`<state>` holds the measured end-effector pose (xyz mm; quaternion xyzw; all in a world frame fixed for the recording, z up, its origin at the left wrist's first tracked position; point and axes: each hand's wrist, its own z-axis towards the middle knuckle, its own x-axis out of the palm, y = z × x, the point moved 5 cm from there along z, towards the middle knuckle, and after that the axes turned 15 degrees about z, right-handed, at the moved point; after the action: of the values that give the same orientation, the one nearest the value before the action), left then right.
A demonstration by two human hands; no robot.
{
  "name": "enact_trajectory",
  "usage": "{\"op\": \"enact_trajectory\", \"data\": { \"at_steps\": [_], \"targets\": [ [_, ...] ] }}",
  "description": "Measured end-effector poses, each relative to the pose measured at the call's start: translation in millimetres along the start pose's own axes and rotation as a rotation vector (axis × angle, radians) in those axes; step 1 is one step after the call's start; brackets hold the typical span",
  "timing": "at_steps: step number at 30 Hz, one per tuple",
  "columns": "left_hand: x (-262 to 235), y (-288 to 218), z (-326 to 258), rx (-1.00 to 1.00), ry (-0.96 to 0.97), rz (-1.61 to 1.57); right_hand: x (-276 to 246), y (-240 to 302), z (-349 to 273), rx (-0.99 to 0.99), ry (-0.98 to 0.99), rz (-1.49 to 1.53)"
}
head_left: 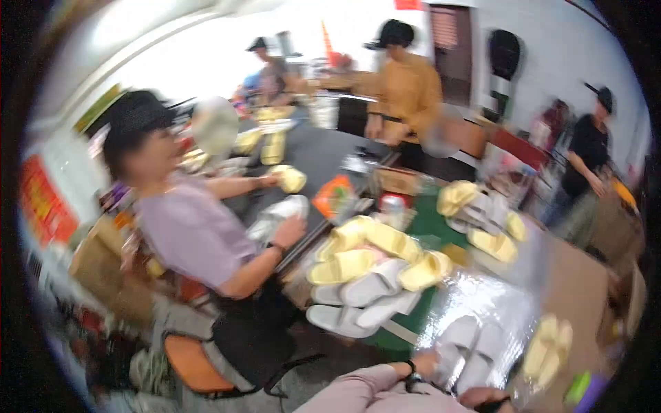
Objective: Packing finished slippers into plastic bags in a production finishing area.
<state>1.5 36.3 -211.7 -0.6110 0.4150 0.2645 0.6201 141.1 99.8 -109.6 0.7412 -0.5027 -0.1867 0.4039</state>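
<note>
One head-worn fisheye, tilted and blurred, looking down across the slipper-heaped table (571, 289), close above it.

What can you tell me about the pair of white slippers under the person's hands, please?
The pair of white slippers lies side by side, soles down, inside a glossy clear plastic bag on the table. They look like soft foam slides with broad straps. The left hand touches their near end; the right hand rests just beside them. Motion blur hides finer detail.

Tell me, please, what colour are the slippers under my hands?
White slippers, head view.
</note>
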Motion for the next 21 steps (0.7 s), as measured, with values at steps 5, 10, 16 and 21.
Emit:
{"op": "enact_trajectory", "data": {
  "at_steps": [5, 10, 16, 21],
  "targets": [
    [-43.1, 7.1, 13.0, -0.072, -0.190, -0.049, 31.1, 44.5, -56.3, -0.529, -0.390, -0.010],
    [-25.9, 47.2, 25.5, -0.413, -0.261, -0.480, -26.1, -3.2, -42.9, -0.185, -1.545, 0.000],
    [-28.8, -2.2, 32.3, -0.191, 0.015, -0.639, -18.6, -20.3, -12.5, 0.090, -1.931, -0.289],
    [-39.2, -18.7, 13.7, -0.107, -0.008, -0.164, -20.7, -26.4, -8.6, -0.026, -2.042, -0.128]
  ]
}}
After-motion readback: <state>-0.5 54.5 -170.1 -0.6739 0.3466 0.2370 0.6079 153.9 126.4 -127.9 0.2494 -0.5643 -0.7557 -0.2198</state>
